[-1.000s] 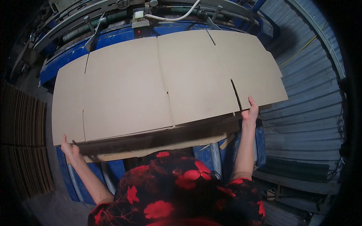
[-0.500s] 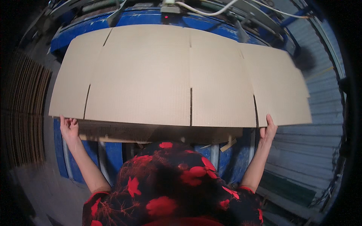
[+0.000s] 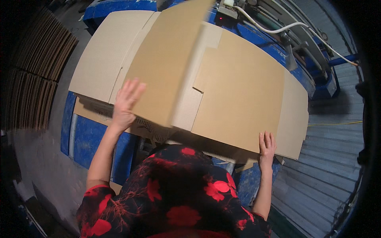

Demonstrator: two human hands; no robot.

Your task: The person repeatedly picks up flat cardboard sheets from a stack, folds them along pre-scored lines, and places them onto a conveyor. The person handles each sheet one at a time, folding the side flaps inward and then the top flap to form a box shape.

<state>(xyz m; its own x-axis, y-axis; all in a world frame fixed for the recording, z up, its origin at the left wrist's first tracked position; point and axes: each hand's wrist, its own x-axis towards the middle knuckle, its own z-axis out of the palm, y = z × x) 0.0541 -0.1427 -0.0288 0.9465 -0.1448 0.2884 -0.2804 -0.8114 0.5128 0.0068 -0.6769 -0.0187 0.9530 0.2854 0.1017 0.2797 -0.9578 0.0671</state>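
A large slotted cardboard box blank (image 3: 105, 55) lies before me. Its right-hand panel (image 3: 242, 87) is folded over and lies flat on it. The left panel (image 3: 166, 59) stands tilted up over the middle, its upper part blurred. My left hand (image 3: 127, 103) is open, fingers stretched out against the near left part of that raised panel. At the near right edge my right hand (image 3: 267, 148) rests with its fingers extended flat on the folded panel; its thumb is hidden. Beneath the blank shows the dark near side of more cardboard (image 3: 93, 108).
Blue machine framing (image 3: 89, 137) supports the cardboard. Behind it are rollers, metal rails and a white cable (image 3: 278, 31), beside a small box with a red light (image 3: 226, 18). Tall stacks of flat cardboard (image 3: 33, 99) stand at left. A ribbed metal surface (image 3: 317, 166) is at right.
The blank was flat and unfolded, with both hands gripping its near corners. Now its two side panels are turned inward, and both hands have moved onto them. The view has turned.
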